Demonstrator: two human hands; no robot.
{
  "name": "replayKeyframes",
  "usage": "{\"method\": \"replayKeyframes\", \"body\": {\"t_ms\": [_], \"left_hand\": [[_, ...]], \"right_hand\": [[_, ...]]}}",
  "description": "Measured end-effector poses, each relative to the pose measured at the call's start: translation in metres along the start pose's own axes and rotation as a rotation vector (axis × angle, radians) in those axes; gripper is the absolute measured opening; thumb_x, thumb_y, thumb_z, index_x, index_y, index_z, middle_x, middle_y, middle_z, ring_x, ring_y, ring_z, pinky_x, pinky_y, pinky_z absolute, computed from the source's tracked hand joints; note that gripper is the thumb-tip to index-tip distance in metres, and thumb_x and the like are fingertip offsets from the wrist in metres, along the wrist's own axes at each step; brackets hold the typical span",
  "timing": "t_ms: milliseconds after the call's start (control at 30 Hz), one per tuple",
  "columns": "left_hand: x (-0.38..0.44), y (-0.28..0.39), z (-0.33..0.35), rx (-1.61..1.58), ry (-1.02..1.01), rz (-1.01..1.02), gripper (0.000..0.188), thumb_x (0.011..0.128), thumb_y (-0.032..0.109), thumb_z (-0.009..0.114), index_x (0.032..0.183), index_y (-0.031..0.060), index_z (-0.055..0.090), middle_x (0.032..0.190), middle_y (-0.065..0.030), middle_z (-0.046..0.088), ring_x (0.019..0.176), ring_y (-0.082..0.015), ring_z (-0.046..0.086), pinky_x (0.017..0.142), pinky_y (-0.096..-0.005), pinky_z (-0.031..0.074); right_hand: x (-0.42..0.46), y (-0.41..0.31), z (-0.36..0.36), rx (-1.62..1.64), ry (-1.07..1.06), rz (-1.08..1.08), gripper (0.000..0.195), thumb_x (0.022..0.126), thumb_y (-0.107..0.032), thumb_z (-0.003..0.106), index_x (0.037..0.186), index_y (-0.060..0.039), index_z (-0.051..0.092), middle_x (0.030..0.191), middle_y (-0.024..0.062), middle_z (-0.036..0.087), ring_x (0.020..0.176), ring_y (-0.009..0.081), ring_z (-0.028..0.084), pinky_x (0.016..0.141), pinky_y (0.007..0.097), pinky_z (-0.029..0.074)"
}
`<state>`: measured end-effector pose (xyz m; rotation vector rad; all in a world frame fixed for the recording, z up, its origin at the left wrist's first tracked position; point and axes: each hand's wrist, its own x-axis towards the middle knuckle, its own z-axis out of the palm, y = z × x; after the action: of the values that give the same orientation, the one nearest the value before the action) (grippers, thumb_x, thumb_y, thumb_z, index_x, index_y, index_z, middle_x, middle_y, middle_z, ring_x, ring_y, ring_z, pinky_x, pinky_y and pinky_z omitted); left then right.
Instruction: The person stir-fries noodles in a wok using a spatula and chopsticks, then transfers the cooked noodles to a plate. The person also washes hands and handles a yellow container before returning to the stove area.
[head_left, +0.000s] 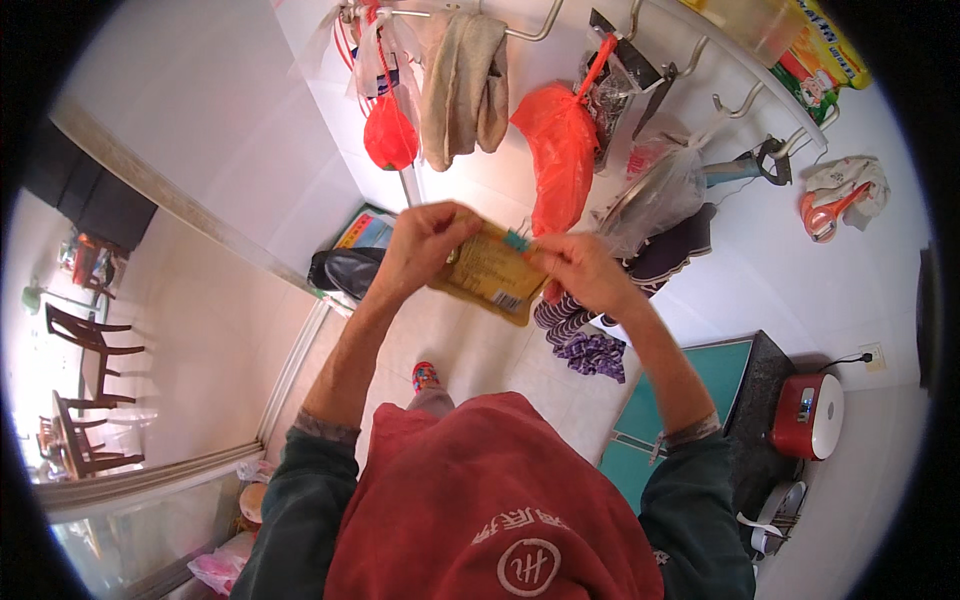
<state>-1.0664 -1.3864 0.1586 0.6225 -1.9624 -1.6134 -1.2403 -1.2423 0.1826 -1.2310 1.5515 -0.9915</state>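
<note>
Between my two hands is a yellow food pouch (487, 274) that bears printing and a barcode. My left hand (431, 244) grips its upper left corner, thumb on the printed face. At its upper right edge my right hand (581, 266) pinches the pouch beside a teal binder clip (516, 240). The clip sits on the pouch's top edge. The pouch is tilted, its right end lower. Behind it, and just above my right hand, hangs a knotted red plastic bag (559, 150).
A wall rail (540, 30) holds a beige cloth (461, 90), a red pouch on a cord (390, 135) and a clear bag with a lid (652, 195). To the right, a red rice cooker (806, 416) stands on a dark counter (757, 390) over teal cabinets (675, 390).
</note>
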Motion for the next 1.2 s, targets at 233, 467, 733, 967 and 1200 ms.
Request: {"method": "replayKeyframes", "body": {"t_ms": [233, 467, 733, 967, 1200], "left_hand": [[-0.077, -0.137, -0.053, 0.228, -0.052, -0.312, 0.037, 0.087, 0.023, 0.054, 0.111, -0.0045, 0.053, 0.084, -0.0111, 0.063, 0.07, -0.0135, 0.059, 0.062, -0.026, 0.046], [-0.182, -0.189, -0.137, 0.05, -0.056, -0.842, 0.037, 0.085, 0.029, 0.055, 0.104, -0.0027, 0.056, 0.088, -0.0114, 0.063, 0.076, -0.0184, 0.063, 0.062, -0.0295, 0.051], [-0.259, -0.271, -0.214, 0.175, 0.053, -1.012, 0.033, 0.082, 0.026, 0.057, 0.096, -0.0037, 0.059, 0.077, -0.0149, 0.063, 0.071, -0.0201, 0.063, 0.061, -0.0305, 0.051], [-0.289, -0.302, -0.252, 0.188, 0.181, -1.121, 0.027, 0.079, 0.024, 0.06, 0.087, -0.0017, 0.063, 0.07, -0.0104, 0.063, 0.057, -0.0158, 0.061, 0.05, -0.0287, 0.05], [-0.295, -0.318, -0.29, 0.244, 0.292, -1.067, 0.024, 0.078, 0.022, 0.059, 0.084, -0.0014, 0.063, 0.066, -0.0086, 0.062, 0.056, -0.0142, 0.058, 0.049, -0.0274, 0.049]], "right_hand": [[0.001, 0.163, 0.068, -0.541, -0.029, 0.081, 0.018, 0.079, -0.018, 0.048, 0.077, -0.0041, 0.06, 0.067, 0.0172, 0.061, 0.063, 0.0317, 0.061, 0.058, 0.0399, 0.049], [0.042, 0.27, 0.102, -0.706, 0.04, 0.329, 0.022, 0.073, -0.021, 0.048, 0.076, -0.0079, 0.066, 0.071, 0.0195, 0.061, 0.07, 0.0357, 0.061, 0.063, 0.044, 0.048], [0.1, 0.333, 0.129, -0.725, 0.051, 0.481, 0.023, 0.073, -0.019, 0.051, 0.072, -0.0024, 0.066, 0.062, 0.0194, 0.06, 0.057, 0.03, 0.062, 0.057, 0.0386, 0.05], [0.065, 0.372, 0.158, -0.642, -0.207, 0.784, 0.025, 0.071, -0.02, 0.057, 0.062, 0.002, 0.063, 0.053, 0.0152, 0.059, 0.042, 0.0217, 0.06, 0.046, 0.0336, 0.051], [0.088, 0.403, 0.189, -0.527, 0.156, 0.84, 0.02, 0.07, -0.014, 0.054, 0.061, 0.0028, 0.062, 0.057, 0.0192, 0.059, 0.051, 0.0263, 0.063, 0.046, 0.0358, 0.051]]}}
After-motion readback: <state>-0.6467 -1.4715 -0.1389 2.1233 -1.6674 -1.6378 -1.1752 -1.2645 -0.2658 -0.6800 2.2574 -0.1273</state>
